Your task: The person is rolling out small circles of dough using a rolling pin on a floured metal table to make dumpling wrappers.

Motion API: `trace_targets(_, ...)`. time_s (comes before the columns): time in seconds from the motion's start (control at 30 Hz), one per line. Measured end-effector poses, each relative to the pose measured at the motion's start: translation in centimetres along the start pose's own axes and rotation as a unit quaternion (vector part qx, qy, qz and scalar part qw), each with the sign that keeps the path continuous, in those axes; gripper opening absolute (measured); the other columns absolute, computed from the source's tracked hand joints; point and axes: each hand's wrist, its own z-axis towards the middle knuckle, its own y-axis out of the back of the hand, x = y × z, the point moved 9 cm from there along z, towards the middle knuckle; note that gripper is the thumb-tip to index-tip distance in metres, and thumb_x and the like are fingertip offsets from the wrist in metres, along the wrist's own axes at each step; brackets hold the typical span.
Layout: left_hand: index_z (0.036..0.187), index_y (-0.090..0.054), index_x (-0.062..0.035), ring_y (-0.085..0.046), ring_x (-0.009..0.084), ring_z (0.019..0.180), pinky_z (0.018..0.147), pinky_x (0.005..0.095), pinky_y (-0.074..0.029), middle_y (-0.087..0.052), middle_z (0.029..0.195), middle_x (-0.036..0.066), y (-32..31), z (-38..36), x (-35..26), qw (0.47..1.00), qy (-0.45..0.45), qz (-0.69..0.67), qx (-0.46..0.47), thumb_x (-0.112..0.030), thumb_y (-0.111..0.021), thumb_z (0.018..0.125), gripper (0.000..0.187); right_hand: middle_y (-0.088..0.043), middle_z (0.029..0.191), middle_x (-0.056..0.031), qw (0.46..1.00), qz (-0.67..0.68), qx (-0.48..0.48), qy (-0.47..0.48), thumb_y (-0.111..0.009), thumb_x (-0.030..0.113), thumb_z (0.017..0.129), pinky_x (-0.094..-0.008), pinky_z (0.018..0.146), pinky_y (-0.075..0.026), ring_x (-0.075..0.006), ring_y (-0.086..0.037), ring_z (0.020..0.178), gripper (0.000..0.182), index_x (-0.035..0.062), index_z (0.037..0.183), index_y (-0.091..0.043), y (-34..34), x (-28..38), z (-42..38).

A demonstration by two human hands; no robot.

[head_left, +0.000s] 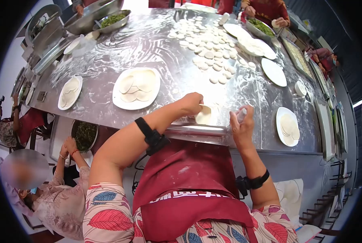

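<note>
At the table's near edge my left hand (192,103) is closed on the rim of a thin round dough wrapper (204,115). The wrapper is tilted, with its lower edge close to the floured steel surface. To the right of it, my right hand (242,128) is raised, its fingers curled round a small pale, greyish object (241,115) whose kind I cannot make out. A gap separates this hand from the wrapper. Rolled wrappers lie overlapping on a white plate (117,97) to the left and on another white plate (280,129) to the right.
Many small flattened dough pieces (209,52) are spread over the far part of the steel table (104,73). Bowls of green filling (113,20) stand at the back. A seated co-worker's hands (70,146) are at lower left, beside another bowl. Trays (298,56) line the right side.
</note>
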Motion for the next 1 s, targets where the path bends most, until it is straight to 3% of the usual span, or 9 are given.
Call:
trace_targets(0.2, 0.089, -0.064, 0.0013, -0.062, 0.0289, 0.078, 0.071, 0.0368, -0.047, -0.065, 0.083, 0.019, 0.2, -0.1, -1.2, 0.998, -0.026, 0.052, -0.012, -0.017, -0.060, 0.080, 0.021, -0.056, 0.075, -0.0207, 0.999, 0.035, 0.011, -0.004, -0.065, 0.005, 0.079, -0.0388, 0.060, -0.046, -0.0369, -0.058, 0.068, 0.036, 0.0010, 0.106, -0.041, -4.8, -1.2, 5.5)
trace_targets(0.33, 0.088, -0.066, 0.0007, -0.063, 0.0298, 0.077, 0.071, 0.0369, -0.048, -0.065, 0.083, 0.019, 0.1, 0.2, -1.0, 0.998, -0.021, 0.055, -0.011, -0.017, -0.059, 0.079, 0.021, -0.055, 0.074, -0.0208, 0.999, -0.018, -0.005, 0.026, -0.066, 0.004, 0.079, -0.0385, 0.061, -0.045, -0.0369, -0.056, 0.066, 0.037, 0.0004, 0.106, -0.040, -2.2, -1.0, 2.5)
trace_targets(0.43, 0.092, -0.065, 0.0002, -0.062, 0.0312, 0.077, 0.072, 0.0369, -0.048, -0.065, 0.085, 0.019, 0.5, 0.0, 0.3, 1.000, -0.002, -0.007, -0.008, -0.015, -0.059, 0.078, 0.021, -0.055, 0.073, -0.0213, 0.992, 0.084, 0.020, -0.093, -0.065, 0.006, 0.080, -0.0403, 0.060, -0.045, -0.0393, -0.056, 0.065, 0.035, 0.0003, 0.105, -0.040, -0.7, -2.5, -1.4)
trace_targets(0.53, 0.093, -0.064, -0.0004, -0.062, 0.0322, 0.078, 0.072, 0.0374, -0.048, -0.065, 0.086, 0.019, -0.5, 0.3, 0.7, 0.999, -0.027, 0.006, 0.042, -0.017, -0.059, 0.079, 0.022, -0.054, 0.072, -0.0229, 0.999, -0.002, -0.018, 0.034, -0.065, 0.007, 0.080, -0.0427, 0.059, -0.044, -0.0415, -0.056, 0.065, 0.034, 0.0005, 0.103, -0.040, -1.0, 0.4, 1.5)
trace_targets(0.67, 0.089, -0.066, -0.0011, -0.063, 0.0330, 0.081, 0.073, 0.0389, -0.048, -0.065, 0.085, 0.020, 0.8, 0.9, 0.5, 0.996, -0.020, 0.075, -0.051, -0.024, -0.061, 0.078, 0.026, -0.055, 0.077, -0.0261, 0.997, -0.012, -0.046, 0.067, -0.063, 0.007, 0.080, -0.0456, 0.062, -0.043, -0.0442, -0.055, 0.071, 0.032, -0.0013, 0.103, -0.042, -5.3, -0.2, 6.3)
trace_targets(0.8, 0.091, -0.068, -0.0026, -0.064, 0.0336, 0.086, 0.077, 0.0397, -0.049, -0.066, 0.089, 0.020, 0.4, -0.7, 0.1, 0.999, 0.010, 0.043, -0.013, -0.029, -0.066, 0.070, 0.034, -0.057, 0.088, -0.0275, 0.996, -0.029, -0.038, 0.080, -0.064, 0.007, 0.080, -0.0416, 0.071, -0.047, -0.0426, -0.058, 0.081, 0.037, -0.0044, 0.109, -0.044, -3.3, -2.0, 3.3)
trace_targets(0.87, 0.097, -0.066, -0.0043, -0.062, 0.0326, 0.093, 0.080, 0.0390, -0.048, -0.065, 0.096, 0.017, -0.1, -1.1, -0.2, 0.996, -0.006, 0.091, 0.006, -0.022, -0.063, 0.072, 0.031, -0.056, 0.085, -0.0197, 0.993, -0.062, -0.045, 0.088, -0.066, 0.007, 0.081, -0.0375, 0.068, -0.047, -0.0330, -0.059, 0.075, 0.038, -0.0017, 0.110, -0.044, -0.6, -0.1, 0.3)
trace_targets(0.9, 0.097, -0.066, -0.0030, -0.062, 0.0327, 0.092, 0.080, 0.0394, -0.048, -0.065, 0.095, 0.018, -0.5, -0.8, 0.1, 0.999, -0.024, 0.043, 0.005, -0.021, -0.062, 0.072, 0.031, -0.055, 0.078, -0.0136, 0.998, 0.014, -0.004, -0.053, -0.064, 0.007, 0.083, -0.0321, 0.059, -0.047, -0.0218, -0.058, 0.067, 0.032, 0.0022, 0.107, -0.043, -0.7, -2.8, -1.0)
trace_targets(1.0, 0.095, -0.062, -0.0005, -0.061, 0.0274, 0.085, 0.075, 0.0371, -0.047, -0.064, 0.088, 0.017, 0.6, -2.1, 1.0, 0.996, -0.050, -0.073, -0.011, -0.018, -0.061, 0.073, 0.028, -0.053, 0.072, -0.0083, 0.993, 0.093, 0.006, -0.068, -0.062, 0.004, 0.085, -0.0278, 0.052, -0.044, -0.0139, -0.055, 0.060, 0.027, 0.0054, 0.103, -0.042, 0.1, -1.1, -2.3)
